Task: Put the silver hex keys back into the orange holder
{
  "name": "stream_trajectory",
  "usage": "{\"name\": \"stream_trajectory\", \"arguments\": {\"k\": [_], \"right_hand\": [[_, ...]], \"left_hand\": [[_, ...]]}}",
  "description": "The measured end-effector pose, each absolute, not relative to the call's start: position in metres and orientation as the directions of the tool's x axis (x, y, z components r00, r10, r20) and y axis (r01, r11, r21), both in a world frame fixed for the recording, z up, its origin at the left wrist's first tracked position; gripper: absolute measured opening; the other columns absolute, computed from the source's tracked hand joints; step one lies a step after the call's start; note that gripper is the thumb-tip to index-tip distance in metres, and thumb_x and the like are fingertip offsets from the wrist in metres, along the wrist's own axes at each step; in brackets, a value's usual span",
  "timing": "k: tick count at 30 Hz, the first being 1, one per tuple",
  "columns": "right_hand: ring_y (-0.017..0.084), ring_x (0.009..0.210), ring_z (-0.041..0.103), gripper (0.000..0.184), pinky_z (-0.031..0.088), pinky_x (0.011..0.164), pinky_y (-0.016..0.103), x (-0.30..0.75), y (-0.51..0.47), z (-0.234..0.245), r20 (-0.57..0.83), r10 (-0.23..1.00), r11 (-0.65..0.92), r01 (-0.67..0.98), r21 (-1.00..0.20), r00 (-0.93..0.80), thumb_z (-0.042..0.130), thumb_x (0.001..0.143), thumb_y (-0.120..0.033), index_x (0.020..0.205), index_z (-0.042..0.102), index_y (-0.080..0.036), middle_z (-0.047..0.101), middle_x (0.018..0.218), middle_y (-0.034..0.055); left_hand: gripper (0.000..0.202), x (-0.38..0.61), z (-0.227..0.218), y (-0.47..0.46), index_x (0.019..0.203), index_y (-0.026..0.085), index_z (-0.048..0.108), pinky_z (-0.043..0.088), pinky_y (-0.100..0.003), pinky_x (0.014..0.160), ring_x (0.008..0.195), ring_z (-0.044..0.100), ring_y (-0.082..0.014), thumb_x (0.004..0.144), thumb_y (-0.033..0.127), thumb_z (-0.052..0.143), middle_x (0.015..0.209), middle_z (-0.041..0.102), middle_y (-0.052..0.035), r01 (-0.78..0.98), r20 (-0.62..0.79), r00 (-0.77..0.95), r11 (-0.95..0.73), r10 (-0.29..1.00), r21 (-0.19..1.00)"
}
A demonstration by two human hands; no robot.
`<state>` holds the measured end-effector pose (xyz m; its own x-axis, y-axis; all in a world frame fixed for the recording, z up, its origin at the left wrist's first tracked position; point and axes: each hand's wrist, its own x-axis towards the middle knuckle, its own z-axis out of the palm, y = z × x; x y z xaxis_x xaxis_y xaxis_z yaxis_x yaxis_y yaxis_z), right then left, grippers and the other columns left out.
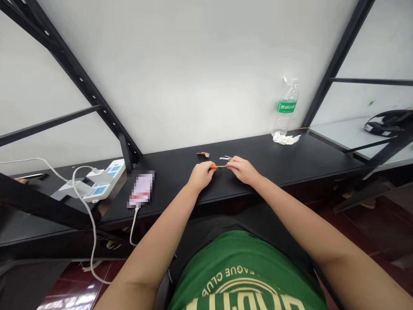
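Observation:
Close to the front edge of the black table (174,172), my left hand (200,175) is closed around the orange handle of a small screwdriver (221,166). Its thin metal shaft points right, and the fingertips of my right hand (242,169) pinch the far end. Whatever sits at that tip is covered by the fingers. Just beyond my right hand, several thin silver pieces (225,158) stick out; whether they lie on the table or are held, I cannot tell. Behind my left hand lies a short black and orange piece (203,154) with silver prongs at one end.
A clear water bottle (285,112) with a green label stands by the wall, a crumpled tissue (286,138) at its base. On the left, a phone (142,189) is plugged into a white cable (133,226). A white power strip (106,181) and black shelf posts (97,94) are beyond it.

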<state>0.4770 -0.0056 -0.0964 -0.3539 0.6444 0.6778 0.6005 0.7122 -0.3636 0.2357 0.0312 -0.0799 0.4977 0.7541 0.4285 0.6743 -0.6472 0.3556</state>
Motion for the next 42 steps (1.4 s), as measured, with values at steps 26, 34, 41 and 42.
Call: {"name": "stream_trajectory", "arguments": {"k": [26, 34, 41, 42], "right_hand": [[0.024, 0.088, 0.064, 0.007, 0.049, 0.081, 0.033, 0.492, 0.058, -0.093, 0.226, 0.966, -0.003, 0.883, -0.470, 0.124, 0.068, 0.082, -0.018, 0.086, 0.073, -0.017, 0.065, 0.107, 0.0140], [0.023, 0.084, 0.065, 0.016, 0.049, 0.077, 0.032, 0.508, 0.031, -0.096, 0.232, 0.962, 0.004, 0.837, -0.548, 0.147, 0.070, 0.077, -0.012, 0.093, 0.071, -0.015, 0.071, 0.090, 0.0107], [0.013, 0.070, 0.067, 0.014, 0.054, 0.075, 0.026, 0.489, 0.007, -0.097, 0.393, 0.916, 0.353, 0.631, -0.690, -0.084, 0.063, 0.095, -0.027, 0.101, 0.075, -0.022, 0.073, 0.094, 0.0016], [0.013, 0.067, 0.066, 0.014, 0.055, 0.073, 0.027, 0.484, 0.006, -0.097, 0.442, 0.889, 0.424, 0.572, -0.702, -0.116, 0.064, 0.094, -0.026, 0.098, 0.076, -0.022, 0.072, 0.093, 0.0019]], "left_hand": [[0.027, 0.241, -0.078, 0.025, 0.112, 0.025, 0.074, 0.052, -0.031, 0.088, 0.092, 0.067, -0.0194, 0.096, 0.017, 0.054, 0.103, 0.072, -0.0042, 0.627, 0.460, 0.539, -0.701, 0.705, 0.340], [0.022, 0.242, -0.079, 0.025, 0.108, 0.024, 0.072, 0.053, -0.029, 0.085, 0.090, 0.068, -0.0181, 0.096, 0.016, 0.055, 0.104, 0.072, -0.0037, 0.633, 0.446, 0.501, -0.665, 0.742, 0.396], [0.014, 0.243, -0.079, 0.031, 0.105, 0.021, 0.071, 0.053, -0.031, 0.082, 0.084, 0.070, -0.0202, 0.092, 0.019, 0.066, 0.098, 0.076, -0.0041, 0.663, 0.432, 0.393, -0.576, 0.812, 0.478], [0.011, 0.242, -0.078, 0.031, 0.101, 0.021, 0.071, 0.053, -0.031, 0.080, 0.083, 0.070, -0.0199, 0.091, 0.020, 0.067, 0.096, 0.076, -0.0035, 0.661, 0.430, 0.392, -0.574, 0.813, 0.483]]}}
